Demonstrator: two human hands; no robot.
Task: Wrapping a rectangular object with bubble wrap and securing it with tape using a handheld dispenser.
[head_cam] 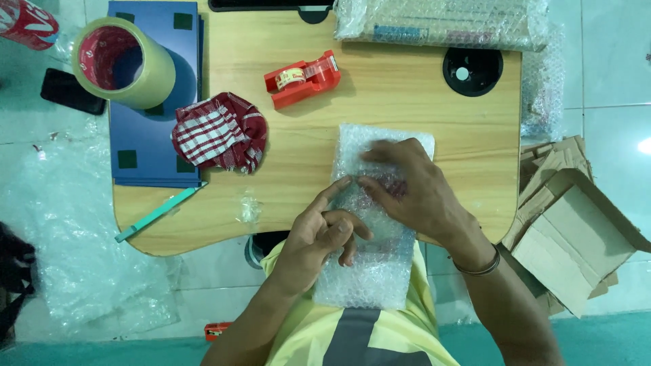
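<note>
At the table's near edge, both hands pinning bubble wrap: right hand flat on top, left hand pinching 1 fold. Could spring open, probably, with the red tape dispenser near the far edge.

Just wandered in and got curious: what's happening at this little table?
A person seated at a small wooden table is pressing a sheet of bubble wrap around something with both hands. The right hand lies flat on the bundle, and the left hand pinches the wrap's edge. What is inside cannot be made out. A red tape dispenser, a big tape roll and a checked cloth sit untouched nearby.
</note>
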